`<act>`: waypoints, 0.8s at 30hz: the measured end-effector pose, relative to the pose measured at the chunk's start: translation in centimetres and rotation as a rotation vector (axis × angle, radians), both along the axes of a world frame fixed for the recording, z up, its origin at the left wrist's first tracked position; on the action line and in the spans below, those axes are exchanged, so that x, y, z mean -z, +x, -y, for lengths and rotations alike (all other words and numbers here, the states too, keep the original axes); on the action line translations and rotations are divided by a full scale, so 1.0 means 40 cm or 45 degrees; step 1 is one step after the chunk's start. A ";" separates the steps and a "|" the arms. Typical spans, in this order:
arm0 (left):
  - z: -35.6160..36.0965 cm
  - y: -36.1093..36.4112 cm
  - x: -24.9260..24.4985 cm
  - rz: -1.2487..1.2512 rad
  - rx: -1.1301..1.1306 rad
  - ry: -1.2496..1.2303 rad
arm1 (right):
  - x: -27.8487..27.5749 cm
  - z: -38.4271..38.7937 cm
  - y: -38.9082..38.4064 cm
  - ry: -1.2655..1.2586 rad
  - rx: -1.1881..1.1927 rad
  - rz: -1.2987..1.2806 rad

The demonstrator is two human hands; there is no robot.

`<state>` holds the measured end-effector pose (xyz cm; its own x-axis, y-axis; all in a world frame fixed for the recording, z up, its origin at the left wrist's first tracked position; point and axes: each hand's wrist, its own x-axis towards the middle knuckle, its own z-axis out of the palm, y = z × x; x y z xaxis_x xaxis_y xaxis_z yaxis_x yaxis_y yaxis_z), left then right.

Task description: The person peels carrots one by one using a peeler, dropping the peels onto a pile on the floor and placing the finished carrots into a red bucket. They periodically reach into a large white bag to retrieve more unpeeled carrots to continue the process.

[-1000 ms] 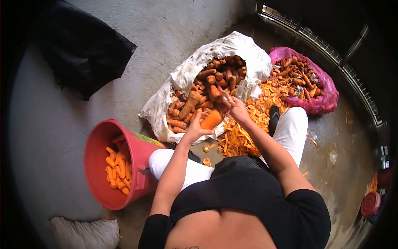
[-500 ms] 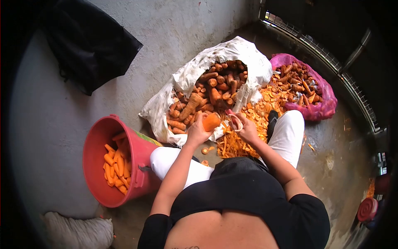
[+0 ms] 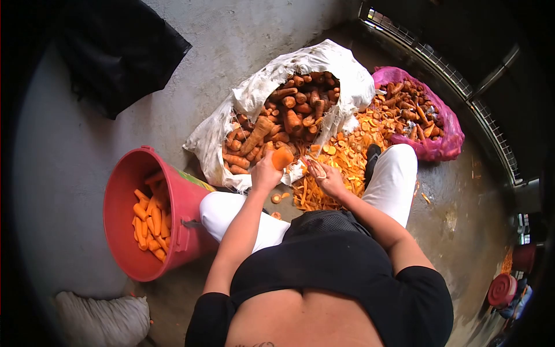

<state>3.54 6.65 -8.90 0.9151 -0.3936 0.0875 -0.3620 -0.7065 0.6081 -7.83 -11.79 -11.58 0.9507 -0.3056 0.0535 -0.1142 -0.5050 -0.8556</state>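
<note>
My left hand (image 3: 266, 173) is closed round a peeled orange carrot (image 3: 282, 158), its thick end showing. Just to the right, my right hand (image 3: 328, 179) grips a small peeler (image 3: 314, 168), partly hidden by the fingers. Both hands are over the lower edge of a white sack (image 3: 199, 139) full of unpeeled carrots (image 3: 292, 120). Beneath and beyond my right hand lies a heap of orange peelings and cut ends (image 3: 312, 194). At the left a red bucket (image 3: 193, 231) leans toward the wall side with peeled carrots (image 3: 151, 222) inside.
A pink sack (image 3: 451, 139) of carrots stands at the upper right. Black cloth or plastic (image 3: 124, 55) hangs at the upper left. A stuffed pale sack (image 3: 107, 318) lies at the lower left. A round red object (image 3: 502, 290) is at the far right.
The whole view has shifted, so things appear slightly further left and up. The carrot's thick end now faces more toward the camera, and the peeler has turned in my right hand.
</note>
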 end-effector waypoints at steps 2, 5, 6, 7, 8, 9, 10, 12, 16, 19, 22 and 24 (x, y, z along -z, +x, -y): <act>-0.004 0.002 0.007 0.001 -0.005 -0.008 | -0.008 -0.007 -0.002 0.009 -0.030 -0.017; -0.004 0.006 0.013 -0.008 -0.006 -0.025 | -0.009 -0.011 -0.001 0.085 -0.076 -0.014; -0.003 0.002 0.005 -0.006 -0.004 -0.033 | -0.001 -0.013 0.002 0.107 -0.091 0.008; -0.003 -0.001 0.001 -0.004 -0.001 -0.042 | 0.006 -0.015 0.004 0.129 -0.106 0.030; -0.003 -0.003 0.001 -0.004 -0.001 -0.040 | 0.011 -0.014 0.003 0.111 -0.115 0.008; -0.003 -0.005 0.000 -0.005 -0.001 -0.038 | -0.001 -0.015 0.003 0.093 -0.124 -0.014; -0.003 -0.005 0.001 -0.006 -0.001 -0.037 | -0.008 -0.015 0.004 0.074 -0.132 -0.037; -0.005 -0.004 0.007 0.004 0.006 -0.028 | 0.000 -0.012 0.007 0.077 -0.165 -0.070; -0.003 -0.005 0.019 0.008 -0.007 -0.024 | 0.034 -0.011 0.014 0.051 -0.182 -0.062; 0.001 -0.006 0.020 0.026 -0.002 0.003 | 0.030 -0.015 0.014 0.048 -0.144 -0.014; 0.007 -0.008 0.018 0.001 -0.019 0.001 | 0.030 -0.014 0.013 0.098 -0.141 -0.019; 0.009 -0.008 0.016 -0.008 -0.015 0.024 | 0.018 -0.015 0.012 0.074 -0.136 -0.036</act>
<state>3.22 6.30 -9.53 0.9201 -0.3846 0.0740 -0.3498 -0.7221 0.5968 -7.36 -11.17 -12.29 0.9788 -0.2046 0.0111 -0.0873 -0.4652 -0.8809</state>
